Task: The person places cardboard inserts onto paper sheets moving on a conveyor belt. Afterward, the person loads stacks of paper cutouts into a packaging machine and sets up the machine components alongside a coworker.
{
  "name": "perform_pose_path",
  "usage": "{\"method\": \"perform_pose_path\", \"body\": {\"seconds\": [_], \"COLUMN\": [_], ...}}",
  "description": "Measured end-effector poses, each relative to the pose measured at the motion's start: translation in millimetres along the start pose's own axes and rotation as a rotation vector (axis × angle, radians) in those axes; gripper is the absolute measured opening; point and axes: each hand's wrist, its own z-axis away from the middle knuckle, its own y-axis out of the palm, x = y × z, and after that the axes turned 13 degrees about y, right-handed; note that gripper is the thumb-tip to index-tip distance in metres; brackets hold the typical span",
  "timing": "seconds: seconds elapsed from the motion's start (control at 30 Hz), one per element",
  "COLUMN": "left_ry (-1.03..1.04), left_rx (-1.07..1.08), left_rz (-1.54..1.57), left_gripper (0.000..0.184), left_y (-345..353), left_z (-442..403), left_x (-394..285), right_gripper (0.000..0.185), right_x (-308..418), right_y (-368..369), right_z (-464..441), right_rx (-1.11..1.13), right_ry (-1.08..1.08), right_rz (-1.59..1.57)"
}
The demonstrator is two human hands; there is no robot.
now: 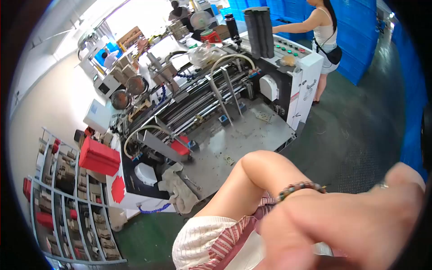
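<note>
My left hand (342,220) is raised very close to the camera at the lower right, blurred and partly cut off by the dark edge of the view. A beaded bracelet (300,188) circles its wrist, and something like a ring shows on one finger. The fingertips are out of sight, so what they touch, if anything, cannot be made out. My bent left arm comes from a cream knit sleeve (200,238), above striped pink clothing (234,234). Beyond the arm stands a machine with a grey metal table (220,148). My right hand is not in view.
A grey cloth (180,189) hangs over the table's front edge. Red bins (100,155) and a loaded metal rack (74,202) are at left. A control panel (288,48) tops the machine's right end. Near it stands a person (325,31) before blue crates (351,40).
</note>
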Motion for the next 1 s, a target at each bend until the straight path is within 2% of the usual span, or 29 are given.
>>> {"method": "perform_pose_path", "body": {"seconds": [0.13,0.27,0.5,0.73,0.87,0.97,1.0], "left_ry": [-0.027,-0.091,-0.124,-0.224,-0.413,-0.739,-0.919], "left_rx": [0.037,0.063,0.077,0.098,0.029,-0.133,-0.251], "left_rz": [0.042,0.026,-0.001,0.01,0.082,0.025,-0.091], "left_gripper": [0.043,0.043,0.043,0.044,0.044,0.045,0.043], "left_y": [7,20,20,12,0,-18,-25], "left_z": [3,7,21,41,80,146,185], "left_x": [2,12,-16,-22,-26,-45,-57], "right_gripper": [0.045,0.043,0.04,0.038,0.036,0.035,0.035], "right_x": [28,36,37,29,13,6,2], "right_y": [-23,18,87,112,114,119,119], "right_z": [9,-1,-28,-55,-70,-78,-81], "right_rx": [-0.067,0.069,0.248,0.339,0.387,0.432,0.449], "right_ry": [-0.101,-0.159,-0.219,-0.258,-0.274,-0.274,-0.268], "right_rz": [-0.028,0.093,0.289,0.374,0.416,0.44,0.443]}}
